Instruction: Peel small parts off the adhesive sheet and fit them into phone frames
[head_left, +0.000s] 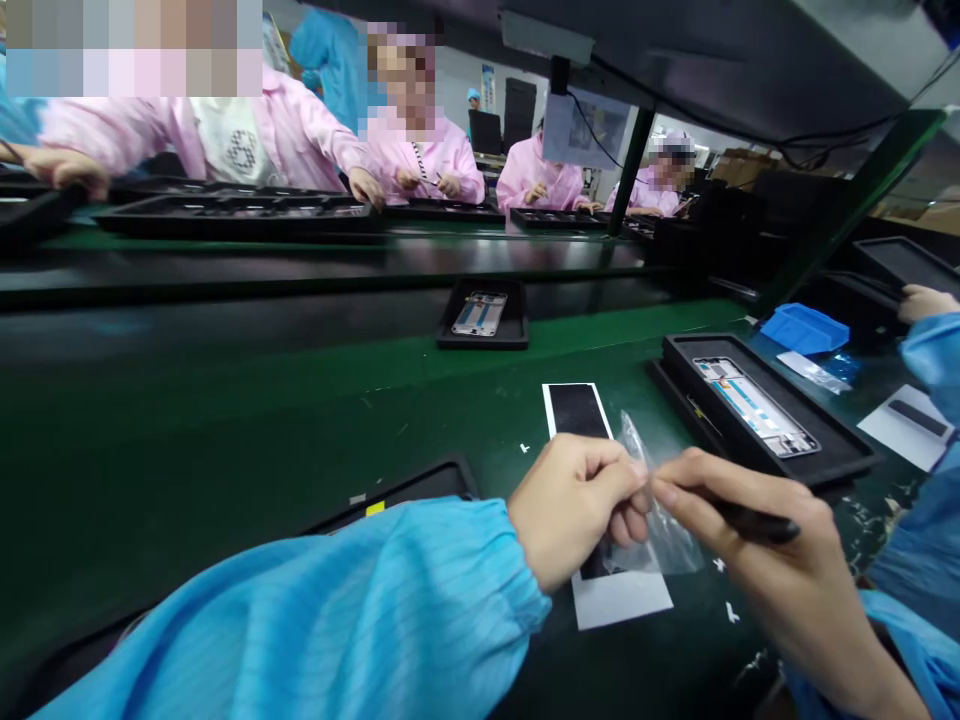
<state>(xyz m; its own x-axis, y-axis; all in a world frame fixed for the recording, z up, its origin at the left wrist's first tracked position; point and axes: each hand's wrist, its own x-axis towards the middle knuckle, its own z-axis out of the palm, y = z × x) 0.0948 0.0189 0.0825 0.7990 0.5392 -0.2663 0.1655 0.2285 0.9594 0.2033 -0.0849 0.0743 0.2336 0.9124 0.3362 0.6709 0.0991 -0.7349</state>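
Observation:
My left hand is closed in a pinch at the upper part of a clear plastic bag. Close against its fingertips, my right hand is closed around a slim black tool; the tool's tip is hidden, so I cannot tell its exact kind. Both hands are above a white backing sheet that carries a black strip. To the right, a phone frame with blue and white strips lies in a black foam tray.
Another phone frame sits in a small black tray farther back. A dark tray lies partly under my left sleeve. On the right are a blue bin and a co-worker's sleeve. People in pink work across the bench.

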